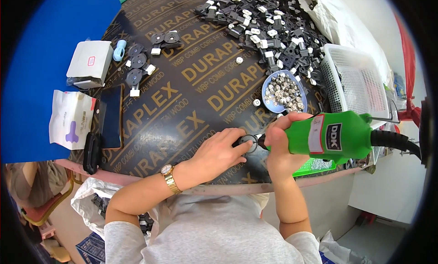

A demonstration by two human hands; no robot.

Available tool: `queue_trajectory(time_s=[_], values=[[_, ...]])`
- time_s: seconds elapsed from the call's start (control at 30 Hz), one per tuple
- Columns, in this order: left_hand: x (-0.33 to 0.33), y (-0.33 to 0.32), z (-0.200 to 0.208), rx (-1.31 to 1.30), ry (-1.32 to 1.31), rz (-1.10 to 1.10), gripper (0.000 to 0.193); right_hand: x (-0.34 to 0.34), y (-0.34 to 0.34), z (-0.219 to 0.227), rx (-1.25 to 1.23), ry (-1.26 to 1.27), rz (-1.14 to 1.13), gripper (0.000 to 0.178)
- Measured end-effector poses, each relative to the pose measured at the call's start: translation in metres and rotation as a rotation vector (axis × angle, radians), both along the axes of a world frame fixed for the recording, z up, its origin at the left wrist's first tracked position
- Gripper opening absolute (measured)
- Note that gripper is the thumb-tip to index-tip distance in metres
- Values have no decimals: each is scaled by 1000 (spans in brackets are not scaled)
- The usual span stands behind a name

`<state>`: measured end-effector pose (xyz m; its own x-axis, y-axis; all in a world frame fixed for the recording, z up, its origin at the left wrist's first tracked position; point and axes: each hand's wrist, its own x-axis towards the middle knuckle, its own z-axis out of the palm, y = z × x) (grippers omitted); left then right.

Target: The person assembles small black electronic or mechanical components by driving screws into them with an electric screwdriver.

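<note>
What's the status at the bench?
Left grip on round part; right grip around green power tool, tip close to part. Blue bowl just beyond, seemingly not in the way.

Rnd pc (pixel 249 138) partly hidden by L fingers (pixel 240 149); blue panel (pixel 54 44) cut off.

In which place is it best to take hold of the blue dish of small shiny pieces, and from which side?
The blue dish is probably best pinched by its left rim, coming from the left: that rim shows bare, whereas black parts crowd its upper side and the right hand is close below.
</note>
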<state>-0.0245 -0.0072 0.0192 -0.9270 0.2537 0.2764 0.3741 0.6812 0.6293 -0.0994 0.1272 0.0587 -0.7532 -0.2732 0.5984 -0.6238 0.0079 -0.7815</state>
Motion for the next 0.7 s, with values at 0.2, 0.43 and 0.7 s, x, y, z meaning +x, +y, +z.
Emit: queue_trajectory(time_s=[0.2, 0.43, 0.7], values=[[1, 2, 0, 1, 29, 25, 38, 4, -12, 8, -51, -9, -75, 37], [3, 8, 4, -71, 71, 31, 41, 2, 4, 19, -229, -133, 108, 63], [6, -6, 7, -159, 68, 8, 37, -2, 102, 41, -348, -181, -13, 72]])
